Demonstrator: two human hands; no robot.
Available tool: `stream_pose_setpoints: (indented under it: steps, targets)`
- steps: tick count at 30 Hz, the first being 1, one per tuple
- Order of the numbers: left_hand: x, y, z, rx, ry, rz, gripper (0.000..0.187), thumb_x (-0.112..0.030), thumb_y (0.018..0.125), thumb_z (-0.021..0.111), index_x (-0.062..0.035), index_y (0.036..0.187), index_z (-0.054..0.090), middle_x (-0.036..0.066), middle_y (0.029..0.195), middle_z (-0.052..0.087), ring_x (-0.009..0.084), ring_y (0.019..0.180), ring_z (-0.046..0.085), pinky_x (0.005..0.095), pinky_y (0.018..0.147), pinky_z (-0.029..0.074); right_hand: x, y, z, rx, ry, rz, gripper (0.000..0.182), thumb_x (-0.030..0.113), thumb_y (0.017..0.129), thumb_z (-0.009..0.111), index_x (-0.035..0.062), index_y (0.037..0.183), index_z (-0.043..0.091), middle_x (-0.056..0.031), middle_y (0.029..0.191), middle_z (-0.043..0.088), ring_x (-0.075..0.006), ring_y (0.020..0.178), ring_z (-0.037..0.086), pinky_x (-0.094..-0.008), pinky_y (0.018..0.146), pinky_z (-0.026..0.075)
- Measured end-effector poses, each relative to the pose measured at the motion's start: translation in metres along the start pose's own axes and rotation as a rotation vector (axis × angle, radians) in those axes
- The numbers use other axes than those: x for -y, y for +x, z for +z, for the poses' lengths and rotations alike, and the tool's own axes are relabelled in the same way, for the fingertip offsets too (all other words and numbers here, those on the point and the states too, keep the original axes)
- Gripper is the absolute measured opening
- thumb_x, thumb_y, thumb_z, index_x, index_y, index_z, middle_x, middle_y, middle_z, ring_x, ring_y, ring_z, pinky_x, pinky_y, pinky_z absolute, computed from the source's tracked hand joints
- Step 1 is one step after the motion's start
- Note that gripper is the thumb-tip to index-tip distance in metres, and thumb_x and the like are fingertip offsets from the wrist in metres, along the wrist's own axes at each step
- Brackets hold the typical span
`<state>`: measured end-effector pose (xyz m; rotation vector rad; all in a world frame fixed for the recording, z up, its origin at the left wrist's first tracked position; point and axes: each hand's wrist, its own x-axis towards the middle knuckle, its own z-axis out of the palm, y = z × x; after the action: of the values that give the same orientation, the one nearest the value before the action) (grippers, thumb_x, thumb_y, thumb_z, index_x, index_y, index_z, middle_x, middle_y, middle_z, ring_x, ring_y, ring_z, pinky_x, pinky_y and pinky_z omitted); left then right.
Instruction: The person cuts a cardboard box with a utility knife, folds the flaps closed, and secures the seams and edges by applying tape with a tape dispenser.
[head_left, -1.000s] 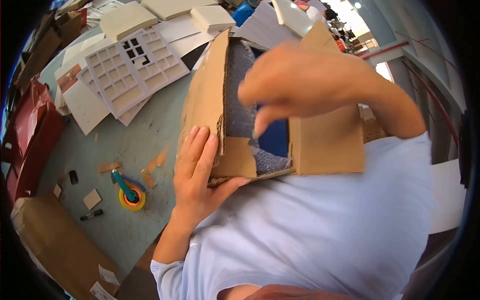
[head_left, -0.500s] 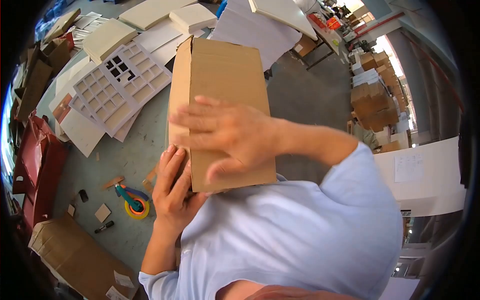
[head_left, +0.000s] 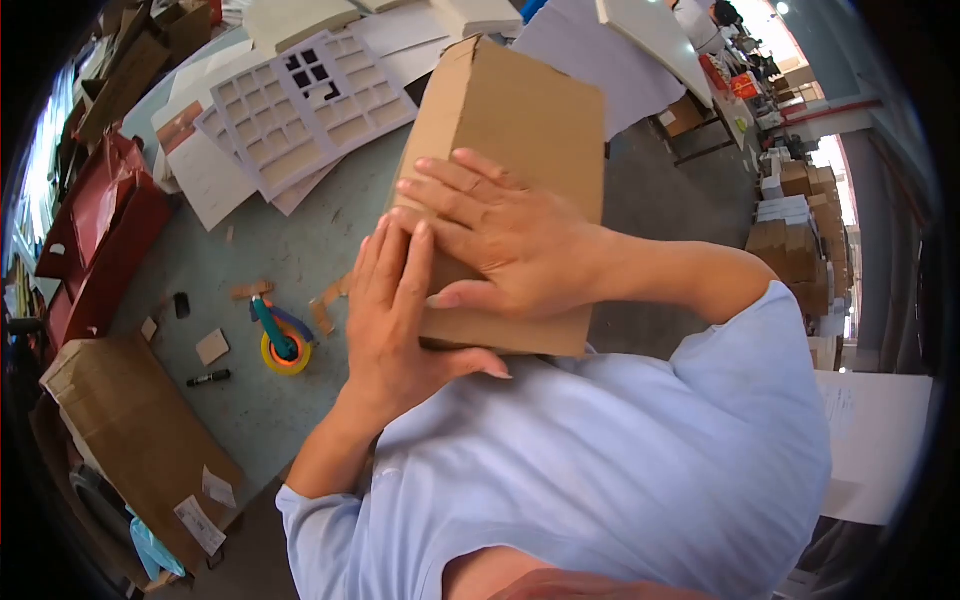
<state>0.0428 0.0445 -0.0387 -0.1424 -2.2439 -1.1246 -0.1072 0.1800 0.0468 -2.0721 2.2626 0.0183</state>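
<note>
A closed brown cardboard box [head_left: 535, 110] lies in front of my body, its long side running away from me. My right hand [head_left: 510, 235] rests flat on the box's upper face, fingers stretched across its left long edge. My left hand [head_left: 395, 310] lies against the near left corner, fingers straight along the side face and thumb spread across the near end. The fingertips of both hands almost meet at the long edge. Left of the box, a tape dispenser [head_left: 280, 340] with a yellow roll sits on the grey-green table [head_left: 290, 255].
White grid-like frames [head_left: 310, 110] and board sheets lie at the back left. A black marker [head_left: 208, 378] and a small card piece [head_left: 212, 347] are near the tape. Another cardboard box [head_left: 130, 430] stands at lower left, below a dark red box [head_left: 100, 240]. Stacked cartons [head_left: 790, 245] stand far right.
My right hand, blurred before, now lies still on the box near the left edge. My left fingers reach farther up the side. The view has shifted, and the box appears farther right and tilted.
</note>
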Motion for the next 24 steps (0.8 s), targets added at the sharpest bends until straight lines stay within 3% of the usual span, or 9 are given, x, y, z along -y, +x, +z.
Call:
stream_pose_setpoints:
  steps: [4, 6, 7, 9, 11, 14, 20, 22, 24]
  targets:
    - [0.006, -0.002, 0.005, -0.059, 0.004, 0.009, 0.101, -0.067, 0.065, 0.082, 0.0008, 0.137, 0.06, 0.03, 0.145, 0.053, 0.048, 0.139, 0.046, 0.0576, 0.114, 0.035, -0.007, -0.001, 0.014, -0.161, 0.235, -0.017, 0.069, 0.048, 0.102, 0.052, 0.0055, 0.154, 0.039, -0.018, 0.158, 0.039, -0.0358, 0.15, 0.031, -0.0518, 0.124, 0.02]
    - [0.01, -0.008, 0.005, -0.013, 0.048, 0.01, 0.084, -0.06, 0.079, 0.079, 0.0047, 0.131, 0.063, 0.031, 0.146, 0.052, 0.0456, 0.141, 0.045, 0.0544, 0.117, 0.034, -0.012, -0.007, 0.011, -0.224, 0.357, -0.037, 0.067, 0.045, 0.101, 0.055, 0.0051, 0.154, 0.041, -0.02, 0.156, 0.041, -0.0373, 0.148, 0.034, -0.0519, 0.124, 0.021]
    - [0.004, -0.006, 0.005, -0.047, -0.002, -0.022, 0.062, -0.046, 0.086, 0.077, 0.0021, 0.123, 0.069, 0.031, 0.143, 0.054, 0.0458, 0.141, 0.046, 0.054, 0.117, 0.034, -0.017, -0.008, 0.007, -0.254, 0.645, 0.051, 0.068, 0.044, 0.101, 0.057, 0.0048, 0.154, 0.04, -0.022, 0.154, 0.043, -0.0391, 0.147, 0.036, -0.0512, 0.123, 0.024]
    - [0.001, -0.003, 0.007, -0.051, 0.014, -0.027, 0.059, -0.043, 0.086, 0.077, 0.0021, 0.122, 0.07, 0.031, 0.142, 0.055, 0.0461, 0.14, 0.047, 0.0543, 0.117, 0.034, -0.041, -0.006, 0.002, -0.282, 0.94, 0.099, 0.068, 0.042, 0.101, 0.059, 0.0045, 0.154, 0.04, -0.0239, 0.152, 0.045, -0.0408, 0.145, 0.038, -0.0505, 0.123, 0.026]
    - [-0.001, -0.001, 0.009, -0.06, 0.008, -0.045, 0.054, -0.04, 0.085, 0.075, 0.002, 0.119, 0.072, 0.03, 0.138, 0.059, 0.0463, 0.136, 0.051, 0.0539, 0.117, 0.035, -0.098, -0.001, 0.006, -0.577, 0.03, -0.054, 0.061, 0.042, 0.099, 0.06, 0.0069, 0.148, 0.05, -0.0258, 0.146, 0.051, -0.0431, 0.137, 0.049, -0.0481, 0.118, 0.034]
    - [-0.001, 0.0, 0.01, -0.09, 0.014, -0.056, 0.051, -0.034, 0.077, 0.08, -0.0031, 0.117, 0.074, 0.029, 0.136, 0.061, 0.0462, 0.135, 0.053, 0.0562, 0.114, 0.037, -0.196, 0.012, 0.004, -0.62, -0.05, 0.01, 0.059, 0.046, 0.096, 0.065, 0.0118, 0.144, 0.056, -0.0259, 0.145, 0.052, -0.0433, 0.137, 0.048, -0.0463, 0.118, 0.035]
    - [-0.001, -0.006, 0.008, -0.069, 0.008, -0.121, 0.05, -0.036, 0.079, 0.076, -0.0044, 0.118, 0.074, 0.026, 0.137, 0.061, 0.0447, 0.138, 0.05, 0.0556, 0.116, 0.036, -0.23, 0.066, -0.017, 0.032, 0.522, -0.272, 0.042, 0.039, 0.097, 0.069, 0.0063, 0.123, 0.071, -0.0169, 0.135, 0.064, -0.0336, 0.136, 0.051, -0.0436, 0.115, 0.038]
    - [-0.002, -0.005, 0.007, -0.085, -0.007, -0.136, 0.049, -0.036, 0.08, 0.076, -0.0063, 0.118, 0.075, 0.024, 0.138, 0.061, 0.0442, 0.139, 0.049, 0.0559, 0.116, 0.036, -0.25, 0.076, -0.015, 0.288, 0.876, 0.007, 0.036, 0.035, 0.097, 0.069, 0.0047, 0.115, 0.074, -0.0118, 0.125, 0.07, -0.0277, 0.134, 0.053, -0.0406, 0.113, 0.04]
    - [-0.008, -0.002, 0.004, -0.023, -0.015, -0.131, 0.048, -0.035, 0.08, 0.076, -0.0092, 0.119, 0.075, 0.024, 0.139, 0.061, 0.0449, 0.14, 0.048, 0.0554, 0.116, 0.036, -0.261, 0.074, -0.002, 0.283, 0.952, -0.107, 0.034, 0.035, 0.096, 0.07, 0.0042, 0.11, 0.075, -0.0107, 0.121, 0.071, -0.026, 0.135, 0.051, -0.04, 0.114, 0.038]
